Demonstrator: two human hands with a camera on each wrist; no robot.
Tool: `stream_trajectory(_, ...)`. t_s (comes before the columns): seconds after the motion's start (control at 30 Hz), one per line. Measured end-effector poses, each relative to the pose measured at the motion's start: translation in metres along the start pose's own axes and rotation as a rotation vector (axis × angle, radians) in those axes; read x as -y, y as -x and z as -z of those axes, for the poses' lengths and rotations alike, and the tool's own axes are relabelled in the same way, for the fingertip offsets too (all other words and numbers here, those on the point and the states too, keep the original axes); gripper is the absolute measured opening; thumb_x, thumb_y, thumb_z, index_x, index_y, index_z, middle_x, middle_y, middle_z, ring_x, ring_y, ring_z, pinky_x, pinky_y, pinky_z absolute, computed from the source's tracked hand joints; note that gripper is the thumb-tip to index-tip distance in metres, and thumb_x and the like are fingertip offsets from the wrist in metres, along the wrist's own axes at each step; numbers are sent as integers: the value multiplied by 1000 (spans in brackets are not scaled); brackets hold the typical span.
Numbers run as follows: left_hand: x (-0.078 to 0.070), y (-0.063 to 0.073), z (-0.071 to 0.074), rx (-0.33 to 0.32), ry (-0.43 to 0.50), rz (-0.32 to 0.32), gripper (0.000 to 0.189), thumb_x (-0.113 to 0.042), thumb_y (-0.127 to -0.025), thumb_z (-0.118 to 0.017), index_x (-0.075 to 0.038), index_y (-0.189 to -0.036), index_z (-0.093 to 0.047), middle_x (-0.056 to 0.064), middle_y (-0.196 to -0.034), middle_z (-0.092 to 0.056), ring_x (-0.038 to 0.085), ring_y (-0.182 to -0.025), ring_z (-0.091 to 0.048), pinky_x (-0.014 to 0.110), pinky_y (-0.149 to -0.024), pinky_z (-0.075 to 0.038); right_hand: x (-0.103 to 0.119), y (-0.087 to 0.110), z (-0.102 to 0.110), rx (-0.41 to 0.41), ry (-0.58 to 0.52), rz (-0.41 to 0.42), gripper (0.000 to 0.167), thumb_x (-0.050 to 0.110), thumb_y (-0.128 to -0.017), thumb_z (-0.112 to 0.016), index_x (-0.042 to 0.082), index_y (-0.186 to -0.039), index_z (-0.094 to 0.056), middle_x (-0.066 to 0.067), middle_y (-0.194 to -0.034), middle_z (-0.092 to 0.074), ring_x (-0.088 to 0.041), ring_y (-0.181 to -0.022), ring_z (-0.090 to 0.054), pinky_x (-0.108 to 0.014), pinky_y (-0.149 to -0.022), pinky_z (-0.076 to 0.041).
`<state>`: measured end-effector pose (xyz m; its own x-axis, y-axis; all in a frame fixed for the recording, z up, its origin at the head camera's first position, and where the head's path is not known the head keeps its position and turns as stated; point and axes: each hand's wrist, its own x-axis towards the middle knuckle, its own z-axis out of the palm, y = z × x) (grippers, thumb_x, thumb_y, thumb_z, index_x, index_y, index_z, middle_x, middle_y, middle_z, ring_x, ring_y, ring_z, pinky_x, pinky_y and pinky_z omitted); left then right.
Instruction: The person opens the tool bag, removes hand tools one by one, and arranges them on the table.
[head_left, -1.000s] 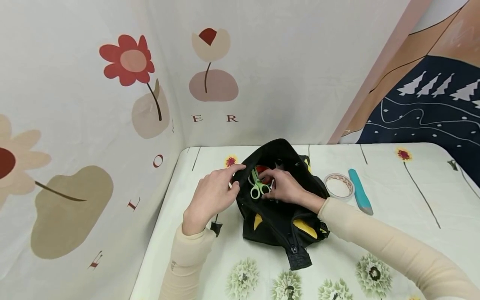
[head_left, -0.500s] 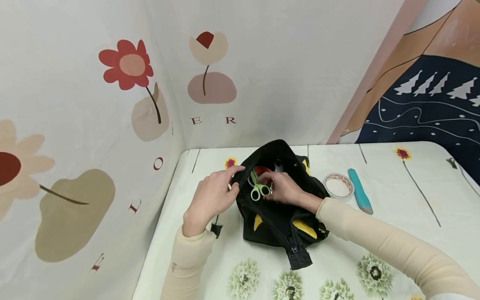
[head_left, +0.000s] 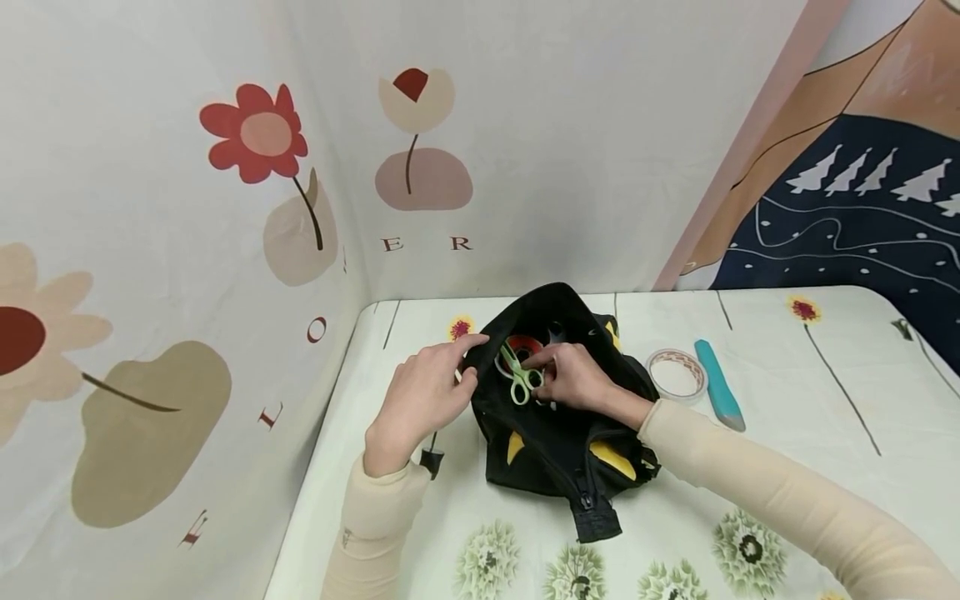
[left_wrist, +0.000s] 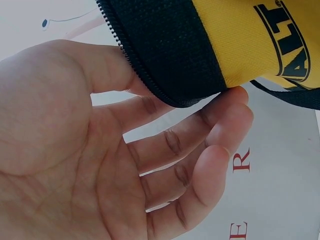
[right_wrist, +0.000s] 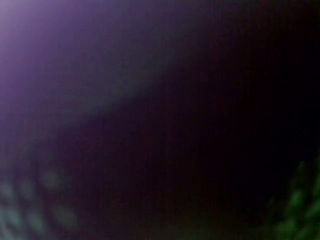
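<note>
A black and yellow zippered tool bag (head_left: 517, 462) lies on the table with its mouth gaping. My left hand (head_left: 423, 392) holds the left side of its mouth; in the left wrist view the zipper edge (left_wrist: 150, 75) lies between thumb and fingers. Inside the bag my right hand (head_left: 573, 379) pinches the light green scissors (head_left: 513, 360) near their handle loops. A red ring-shaped roll (head_left: 527, 342) shows behind the scissors. The right wrist view is almost wholly dark, and the deeper contents of the bag are hidden.
To the right of the bag lies a white tape roll (head_left: 701, 382), with a teal, grey-ended bar-like tool (head_left: 718, 383) beside it. A white flower-print cloth (head_left: 810, 492) covers the table. Printed fabric walls (head_left: 570, 167) stand behind and on the left.
The scissors have tilted, their handle loops shifting slightly right and down with my right hand's fingers. My left hand keeps its place on the bag's edge.
</note>
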<state>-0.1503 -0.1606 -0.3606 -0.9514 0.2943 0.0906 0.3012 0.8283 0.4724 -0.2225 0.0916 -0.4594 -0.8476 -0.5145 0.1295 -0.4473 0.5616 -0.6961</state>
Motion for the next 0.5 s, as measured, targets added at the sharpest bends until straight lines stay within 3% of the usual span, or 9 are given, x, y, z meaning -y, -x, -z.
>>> stream_trajectory(0.27, 0, 0, 0, 0, -4, -2, 50, -12, -105, -64, -17, -154, -67, -3, -63, -51, 15, -48, -40, 30, -47, -29, 4, 6, 5, -8, -27, -23, 36, -4, -85, -87, 6, -120, -86, -2, -95, -81, -9, -76, -72, -28, -71, -55)
stream_trajectory(0.5, 1, 0, -1, -3, -11, -5, 50, -12, -105, -63, -17, -154, -67, -3, -62, -50, 15, -48, -40, 30, -47, -29, 4, 9, 9, 17, -240, -156, 26, -5, -94, -80, 4, -118, -86, -14, -119, -82, -21, -94, -81, -28, -70, -54)
